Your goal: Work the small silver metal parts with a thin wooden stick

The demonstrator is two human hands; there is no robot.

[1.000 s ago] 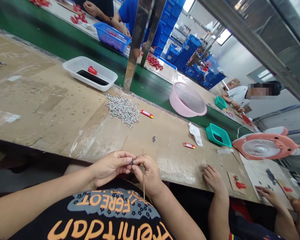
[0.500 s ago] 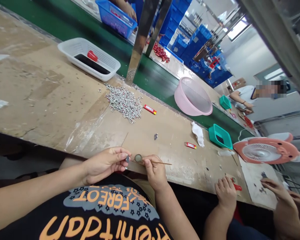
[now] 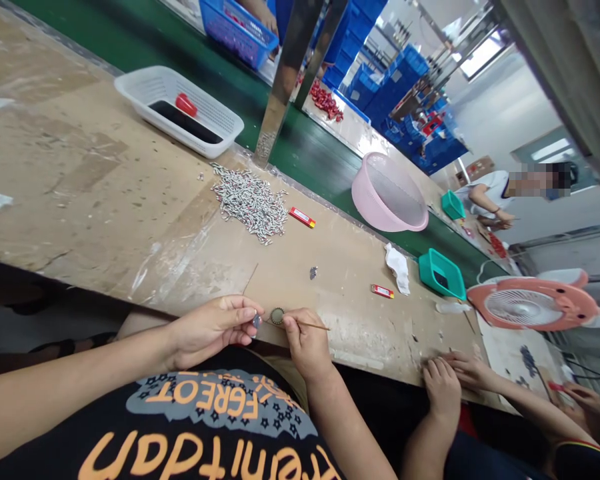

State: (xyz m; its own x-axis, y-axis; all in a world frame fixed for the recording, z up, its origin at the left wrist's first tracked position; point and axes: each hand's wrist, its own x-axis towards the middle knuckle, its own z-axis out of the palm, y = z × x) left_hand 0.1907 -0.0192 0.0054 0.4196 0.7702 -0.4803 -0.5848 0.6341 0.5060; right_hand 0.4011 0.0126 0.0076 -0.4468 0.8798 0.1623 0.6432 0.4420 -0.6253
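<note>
The person's left hand [image 3: 205, 330] is by the near edge of the table [image 3: 350, 267], thumb and fingertips pinched on a small dark grey piece [image 3: 256, 321], the other fingers loosely curled beneath. Just to its right, the right hand [image 3: 307, 343] has its fingers closed around a thin brown stick [image 3: 314, 325], which pokes out past the knuckles to the right. Between the two hands sits a small round disc [image 3: 277, 316] with a beaded dark rim, close against the right fingertips; I cannot tell whether those fingers grip it too. Beyond the hands, another small grey piece [image 3: 313, 273] lies on the table, and further back spreads a heap of little silvery pieces [image 3: 250, 203], with a red packet [image 3: 302, 217] just beside its right side. Behind the heap stands a white basket [image 3: 219, 119] holding a red cup [image 3: 185, 105] that rests on its side. Off to the right I see a second red packet [image 3: 382, 291], a crumpled white cloth [image 3: 397, 268] and a green basket [image 3: 425, 270]. Near the table's edge, a co-worker's hands [image 3: 441, 383] are close together, what they hold hidden from me.
</note>
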